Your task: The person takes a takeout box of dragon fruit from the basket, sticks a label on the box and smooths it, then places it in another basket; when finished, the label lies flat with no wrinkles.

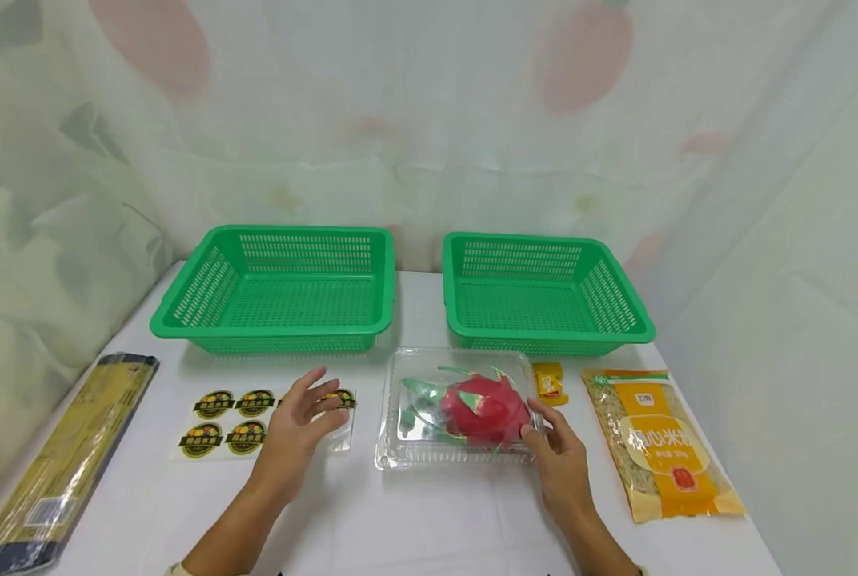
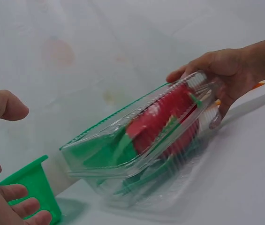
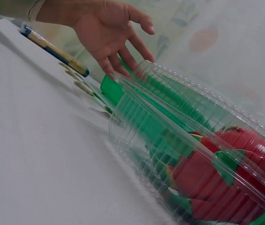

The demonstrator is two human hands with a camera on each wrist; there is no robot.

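Observation:
A clear plastic clamshell box (image 1: 429, 458) lies on the white table with a pink-red dragon fruit (image 1: 483, 408), tipped with green, inside it. My right hand (image 1: 562, 464) grips the box's right end, its thumb on the near side. In the left wrist view, that hand's fingers and thumb (image 2: 219, 115) span the end of the box. To the left of the box, my left hand (image 1: 299, 432) is raised over a sheet of round black fruit stickers (image 1: 245, 436), fingers loosely bent around nothing. The right wrist view shows the left hand (image 3: 111, 37) just beyond the box's far end.
Two green perforated baskets, a left one (image 1: 270, 330) and a right one (image 1: 544, 334), stand behind the box. A small yellow item (image 1: 547, 384) lies by its right end. An orange food bag (image 1: 659, 440) is at right, a long gold packet (image 1: 69, 464) at far left.

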